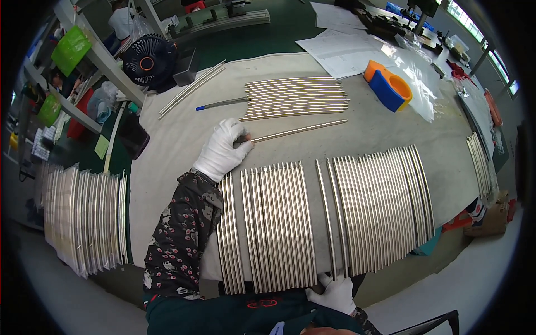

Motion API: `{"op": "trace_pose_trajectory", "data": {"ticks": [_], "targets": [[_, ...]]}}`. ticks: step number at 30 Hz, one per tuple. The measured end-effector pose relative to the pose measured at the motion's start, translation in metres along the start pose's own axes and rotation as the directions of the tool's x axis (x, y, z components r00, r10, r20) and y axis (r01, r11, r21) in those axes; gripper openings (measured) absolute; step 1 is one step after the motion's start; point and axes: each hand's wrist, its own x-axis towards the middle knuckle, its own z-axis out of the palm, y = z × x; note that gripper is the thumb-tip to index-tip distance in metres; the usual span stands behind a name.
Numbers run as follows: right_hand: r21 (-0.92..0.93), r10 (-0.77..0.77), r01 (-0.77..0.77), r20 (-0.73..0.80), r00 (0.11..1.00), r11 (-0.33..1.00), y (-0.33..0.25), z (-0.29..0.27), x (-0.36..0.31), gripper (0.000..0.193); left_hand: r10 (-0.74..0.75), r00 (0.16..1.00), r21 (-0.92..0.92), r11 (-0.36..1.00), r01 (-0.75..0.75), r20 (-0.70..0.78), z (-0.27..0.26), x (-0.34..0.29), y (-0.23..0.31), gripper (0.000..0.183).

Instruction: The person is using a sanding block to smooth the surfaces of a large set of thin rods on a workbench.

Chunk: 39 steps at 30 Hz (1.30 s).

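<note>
My left hand (222, 149), in a white glove with bare fingertips, reaches across the table. Its thumb and fingers are closed on the left end of a slim metal rod (301, 130), which lies slanted up to the right. Beyond it is a flat row of similar metal rods (296, 97), laid crosswise. My right hand (336, 296), also gloved, is low at the table's near edge. Its fingers are closed at the near end of a single metal rod (326, 218), partly hidden. Upright rows of rods (279, 223) lie left of that rod, and a wider row (382, 206) lies right.
A blue-capped pen (223, 104) touches the far row. Loose rods (192, 89) lie at the back left near a black fan (148, 62). An orange and blue tape dispenser (389, 86) and papers (346, 50) sit at the back right. Wrapped rods (84, 218) stand left.
</note>
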Motion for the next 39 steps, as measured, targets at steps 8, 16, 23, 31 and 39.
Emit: {"op": "trace_pose_trajectory", "data": {"ticks": [8, 16, 23, 31, 39], "targets": [[-0.004, 0.0, 0.0, -0.012, 1.0, 1.0, -0.001, -0.001, -0.003, 0.049, 0.025, 1.0, -0.002, 1.0, -0.025, 0.005, 0.001, -0.002, 0.003, 0.013], [0.022, -0.033, 0.034, -0.022, 0.999, 0.999, -0.008, -0.008, 0.004, 0.052, -0.223, 0.937, 0.169, 0.947, 0.273, -0.268, 0.001, 0.002, -0.01, 0.021], [-0.018, -0.191, 0.191, -0.151, 0.97, 0.981, -0.002, -0.011, -0.003, 0.055, -0.004, 0.984, 0.214, 0.976, 0.043, -0.18, -0.053, -0.025, 0.048, 0.041], [-0.03, -0.277, 0.276, -0.15, 0.949, 0.961, -0.011, -0.005, -0.009, 0.056, 0.386, 0.685, -0.089, 0.9, -0.428, 0.618, -0.049, -0.136, 0.139, 0.08], [-0.012, -0.277, 0.278, -0.15, 0.949, 0.96, -0.014, -0.005, -0.014, 0.055, 0.343, 0.716, -0.089, 0.926, -0.367, 0.609, -0.054, -0.158, 0.128, 0.08]]}}
